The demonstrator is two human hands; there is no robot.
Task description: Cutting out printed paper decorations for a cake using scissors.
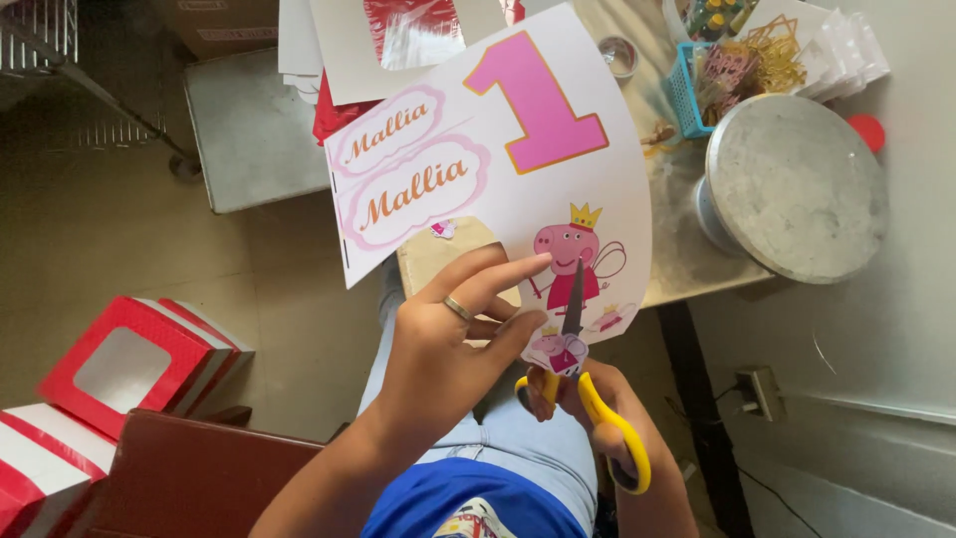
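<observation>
left hand (453,334) pinching a printed white sheet (498,169) between thumb and fingers; right hand (588,399) gripping yellow-handled scissors (583,384), blades slightly parted against a pink cartoon pig (570,261).

One camera sits on the person's head, facing steeply down and close over the left hand (448,339), right hand (588,399), lap, floor and table edge (697,269).

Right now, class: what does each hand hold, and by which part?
Left hand pinches the printed sheet at its lower edge; right hand holds the scissors by the yellow handles.
</observation>
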